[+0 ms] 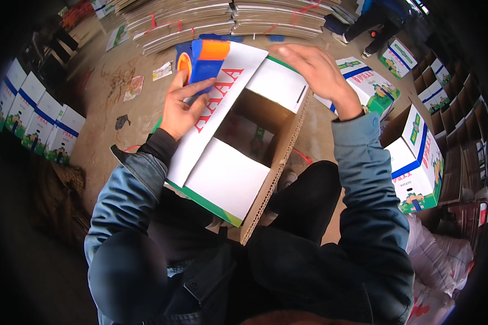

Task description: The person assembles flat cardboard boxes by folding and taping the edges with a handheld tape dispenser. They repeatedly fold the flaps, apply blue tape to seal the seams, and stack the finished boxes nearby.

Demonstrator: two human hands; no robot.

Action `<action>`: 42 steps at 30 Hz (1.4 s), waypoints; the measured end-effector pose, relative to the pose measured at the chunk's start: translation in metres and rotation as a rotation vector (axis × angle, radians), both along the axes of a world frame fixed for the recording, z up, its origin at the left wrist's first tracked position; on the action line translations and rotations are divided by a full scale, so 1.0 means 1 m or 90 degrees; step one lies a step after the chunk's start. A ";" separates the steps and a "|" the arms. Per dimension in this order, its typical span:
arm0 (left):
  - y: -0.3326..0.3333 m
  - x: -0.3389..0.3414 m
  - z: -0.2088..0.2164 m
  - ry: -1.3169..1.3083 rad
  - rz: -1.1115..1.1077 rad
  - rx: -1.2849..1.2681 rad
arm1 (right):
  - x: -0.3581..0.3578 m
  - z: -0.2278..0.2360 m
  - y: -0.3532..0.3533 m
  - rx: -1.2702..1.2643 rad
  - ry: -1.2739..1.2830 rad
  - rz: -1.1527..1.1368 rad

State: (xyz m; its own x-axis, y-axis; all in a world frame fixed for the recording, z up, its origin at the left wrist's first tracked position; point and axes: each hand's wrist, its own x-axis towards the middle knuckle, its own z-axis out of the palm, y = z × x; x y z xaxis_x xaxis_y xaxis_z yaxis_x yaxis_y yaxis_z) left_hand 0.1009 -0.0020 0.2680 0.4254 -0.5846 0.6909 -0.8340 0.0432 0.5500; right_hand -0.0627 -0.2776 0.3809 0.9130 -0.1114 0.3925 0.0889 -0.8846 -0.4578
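Note:
A white and green cardboard box [230, 181] with red lettering stands before me, tilted in view. Its left long flap [211, 108] and the two short end flaps are folded inward, while the right long flap stands up; the dark inside shows through the gap. My left hand [184, 105] is closed around a blue and orange tape dispenser [209, 65], which rests over the far end of the left flap. At the box's far right corner, my right hand [317, 70] lies with its fingers stretched out over the far end flap [279, 81].
Stacks of flattened cardboard [184, 24] lie at the far side. Finished-looking boxes [40, 119] line the left. An open box [415, 162] and another box [366, 84] sit at right, above white sacks [436, 260]. A person's legs [371, 30] show far right.

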 end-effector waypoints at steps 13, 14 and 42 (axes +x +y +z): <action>0.004 -0.001 0.008 -0.030 0.079 0.012 | 0.145 -0.111 0.054 -0.181 0.034 -0.188; 0.006 -0.009 0.013 -0.057 0.097 0.020 | 0.154 -0.118 0.049 -0.142 0.046 -0.219; 0.101 -0.032 0.011 -0.151 0.166 0.222 | -0.001 -0.102 -0.049 -0.126 0.249 -0.366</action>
